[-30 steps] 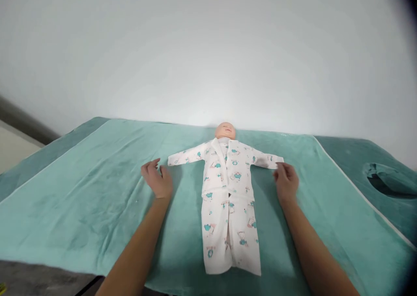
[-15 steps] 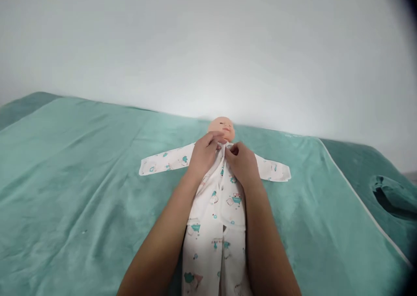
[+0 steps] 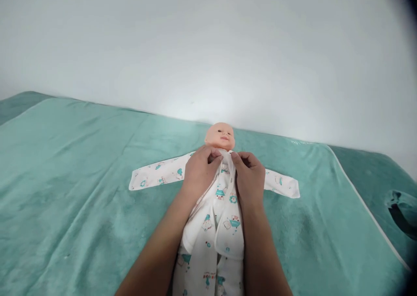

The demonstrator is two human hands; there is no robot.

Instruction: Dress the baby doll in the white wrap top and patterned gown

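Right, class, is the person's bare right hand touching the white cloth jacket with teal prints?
Touching. The head view shows the right hand pinching the front edge of the jacket near its neck opening.

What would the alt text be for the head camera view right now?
Left hand and right hand pinch the open collar edges of a white patterned jacket on a bald doll, lying face up, sleeves spread, on a green cloth.

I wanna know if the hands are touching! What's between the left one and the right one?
The open front of the white jacket, with patterned cloth inside, lies between the left hand and right hand, in the head view.
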